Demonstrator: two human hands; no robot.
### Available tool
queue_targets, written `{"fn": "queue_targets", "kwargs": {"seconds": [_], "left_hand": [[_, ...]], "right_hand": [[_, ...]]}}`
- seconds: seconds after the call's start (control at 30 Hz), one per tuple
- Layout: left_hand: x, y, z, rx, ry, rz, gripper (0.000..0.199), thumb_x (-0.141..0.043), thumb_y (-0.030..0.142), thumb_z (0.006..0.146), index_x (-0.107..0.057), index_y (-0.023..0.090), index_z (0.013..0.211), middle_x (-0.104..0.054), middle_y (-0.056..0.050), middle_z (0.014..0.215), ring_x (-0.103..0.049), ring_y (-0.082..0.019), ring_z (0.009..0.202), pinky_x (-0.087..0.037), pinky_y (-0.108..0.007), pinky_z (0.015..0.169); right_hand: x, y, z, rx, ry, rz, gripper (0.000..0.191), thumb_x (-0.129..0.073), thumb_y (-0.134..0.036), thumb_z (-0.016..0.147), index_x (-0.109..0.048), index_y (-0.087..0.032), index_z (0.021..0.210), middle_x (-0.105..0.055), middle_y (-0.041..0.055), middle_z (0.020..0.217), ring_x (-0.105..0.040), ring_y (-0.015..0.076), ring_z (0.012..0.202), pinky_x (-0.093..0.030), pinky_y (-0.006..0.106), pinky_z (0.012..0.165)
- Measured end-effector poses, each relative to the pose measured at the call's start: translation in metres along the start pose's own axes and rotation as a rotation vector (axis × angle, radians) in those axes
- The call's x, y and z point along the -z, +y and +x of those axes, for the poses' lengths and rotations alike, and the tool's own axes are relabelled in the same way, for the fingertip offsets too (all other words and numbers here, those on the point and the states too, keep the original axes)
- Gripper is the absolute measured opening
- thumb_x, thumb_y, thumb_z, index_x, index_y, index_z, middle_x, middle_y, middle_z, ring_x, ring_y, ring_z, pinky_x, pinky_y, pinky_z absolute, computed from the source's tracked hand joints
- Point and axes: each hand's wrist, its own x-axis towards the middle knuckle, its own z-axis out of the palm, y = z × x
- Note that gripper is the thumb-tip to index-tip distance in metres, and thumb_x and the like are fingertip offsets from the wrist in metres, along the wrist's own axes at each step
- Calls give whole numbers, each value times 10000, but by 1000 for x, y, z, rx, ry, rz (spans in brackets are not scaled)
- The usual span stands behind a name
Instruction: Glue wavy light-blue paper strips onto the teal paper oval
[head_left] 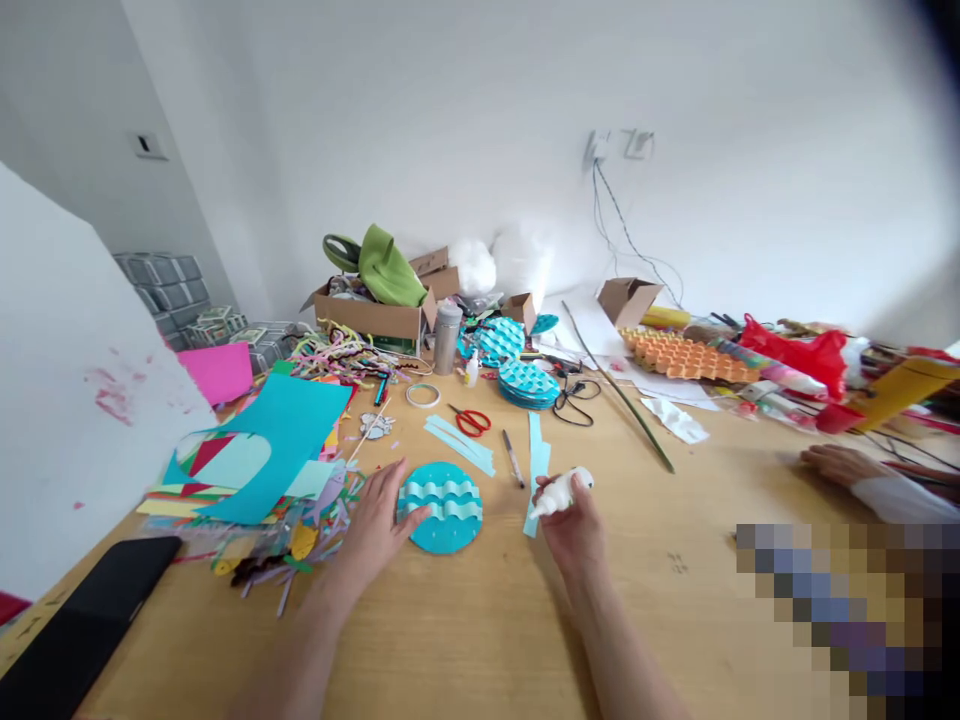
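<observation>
A round turquoise paper disc (444,541) lies on the table with two wavy pale-blue paper strips (450,491) across it. My left hand (373,525) rests at its left side, fingers apart, the thumb lying over the disc's edge. Right of the disc, my right hand (574,535) is closed round a white glue bottle (559,493), its nozzle tilted down to the left. Beneath the bottle runs a flat pale-blue paper strip (537,455). More strips (461,445) lie behind the disc, close to a pen (514,459) and red-handled scissors (472,422).
Turquoise paper sheets (289,430) and scraps cover the left side, behind a black phone (90,610). A stack of decorated discs (528,385), a tape roll (422,396) and a grey bottle (448,340) stand farther back. A long stick (622,395) and another person's hand (844,464) are rightward.
</observation>
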Motion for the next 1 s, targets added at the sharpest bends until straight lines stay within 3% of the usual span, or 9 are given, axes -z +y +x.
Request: {"fn": "queue_targets", "kwargs": {"seconds": [0.23, 0.37, 0.53, 0.63, 0.77, 1.0], "left_hand": [[1, 1, 2, 23, 135, -36, 515, -543, 458, 903, -462, 199, 1341, -574, -143, 1280, -532, -280, 1215, -452, -462, 1005], [4, 3, 4, 32, 163, -37, 478, -540, 445, 906, -489, 197, 1311, -593, -139, 1255, -550, -273, 1190, -467, -454, 986], [2, -2, 4, 22, 173, -21, 449, -532, 436, 912, -510, 183, 1282, -606, -144, 1235, -558, -272, 1172, -465, -464, 984], [1, -6, 4, 10, 179, -11, 423, -535, 417, 911, -527, 175, 1258, -617, -145, 1221, -573, -271, 1154, -475, -461, 973], [2, -7, 5, 18, 196, 12, 391, -553, 393, 901, -550, 181, 1229, -640, -132, 1185, -595, -267, 1125, -491, -449, 957], [5, -1, 4, 48, 177, 24, 341, -571, 313, 889, -568, 192, 1208, -641, -114, 1177, -587, -252, 1121, -478, -441, 976]], "right_hand": [[4, -5, 5, -127, 42, 90, 365, -867, -331, 558, -621, -181, 782, -535, -97, 520, -420, 20, 379, -323, 108, 306], [5, -11, 5, -49, 114, 110, 444, -888, -223, 490, -600, -218, 828, -653, -84, 636, -571, 48, 465, -490, 114, 425], [5, -16, 5, -36, 111, 103, 463, -891, -203, 489, -623, -229, 865, -737, -29, 788, -699, 126, 649, -616, 217, 638], [2, -15, 5, -85, 104, 119, 466, -902, -171, 450, -667, -190, 851, -749, 6, 838, -716, 145, 754, -618, 213, 727], [0, -13, 6, -65, 151, 126, 465, -895, -99, 393, -697, -181, 805, -749, -11, 861, -705, 112, 763, -598, 137, 715], [5, -13, 7, -25, 102, 11, 355, -859, -155, 489, -714, -168, 813, -742, -7, 849, -695, 93, 737, -585, 107, 680]]}}
